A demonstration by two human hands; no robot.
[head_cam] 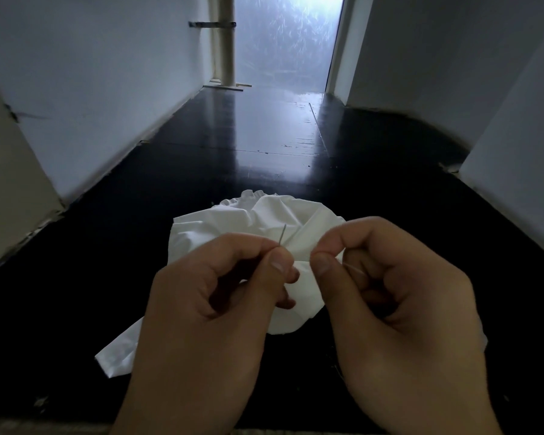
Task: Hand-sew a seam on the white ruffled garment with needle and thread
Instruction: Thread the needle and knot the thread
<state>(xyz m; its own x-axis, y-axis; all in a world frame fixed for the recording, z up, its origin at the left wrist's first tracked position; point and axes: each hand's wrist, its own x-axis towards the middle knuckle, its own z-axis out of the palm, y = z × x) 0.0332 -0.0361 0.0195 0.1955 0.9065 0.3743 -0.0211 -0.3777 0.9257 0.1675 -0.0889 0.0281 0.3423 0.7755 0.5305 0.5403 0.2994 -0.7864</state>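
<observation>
The person's left hand (214, 296) pinches a thin needle (282, 235) between thumb and first finger. The needle sticks up and a little away from those fingertips, so its long line runs from the pinch up toward the far side of the cloth. The end that shows is just above the left thumb.

The right hand (399, 296) is curled too, and its thumb and first finger pinch something very fine. It looks like the thread (354, 270), and a short pale bit shows just behind that thumb. Whether the thread is through the needle yet is too small to tell.

The white garment (220, 226) lies on the dark floor (264, 136), under and just past both hands. Its ruffled edge is on the far side, away from the fingers.

The two pinches are close together, nearly touching. The needle is nearer the left hand, and the thread end has to go left, toward the top of the needle.
</observation>
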